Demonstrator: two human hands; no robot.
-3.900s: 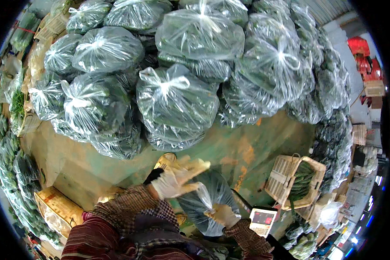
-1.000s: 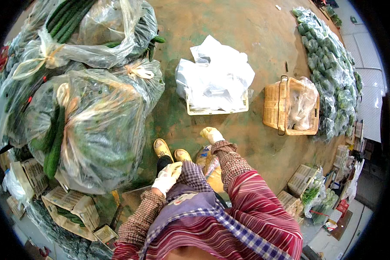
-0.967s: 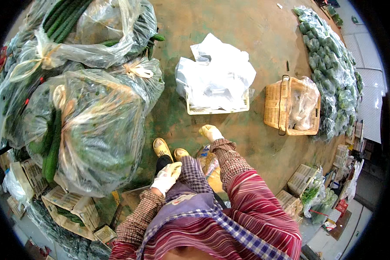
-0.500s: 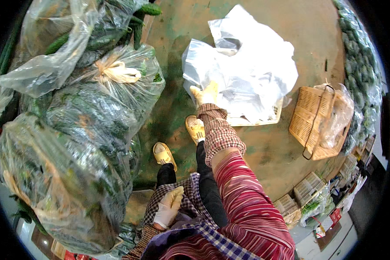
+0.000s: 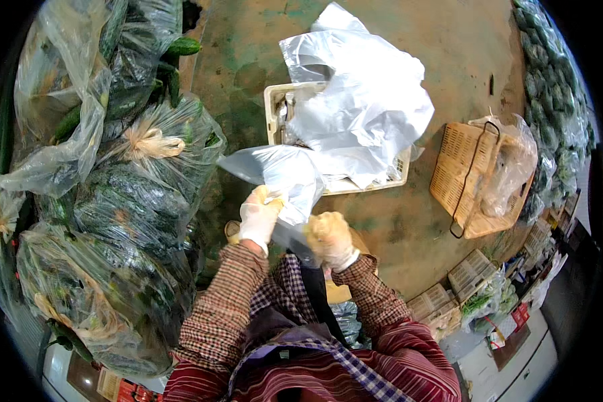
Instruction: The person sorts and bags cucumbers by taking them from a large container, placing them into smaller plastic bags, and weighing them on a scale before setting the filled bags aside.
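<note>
Between my two gloved hands is a clear plastic bag (image 5: 289, 179), drawn toward my body from the pile. My left hand (image 5: 260, 216) is closed on its near left edge. My right hand (image 5: 331, 240) is a fist around its near right part; the fingertips are tucked out of sight. Just beyond, a heap of whitish plastic bags (image 5: 368, 100) spreads over a cream crate (image 5: 270, 114) and hides most of what the crate holds. The held bag's far part lies against this heap.
Big clear sacks of cucumbers (image 5: 134, 181) stand along the left. To the right, a tan basket (image 5: 465, 171) with a dark handle holds crumpled plastic. Bagged green vegetables (image 5: 546, 94) line the far right. Smaller crates (image 5: 472, 276) sit at the lower right.
My right hand has come back from the heap toward my body, bringing a bag. My left hand has risen from my lap and taken hold of it. The crate's left end is now uncovered.
</note>
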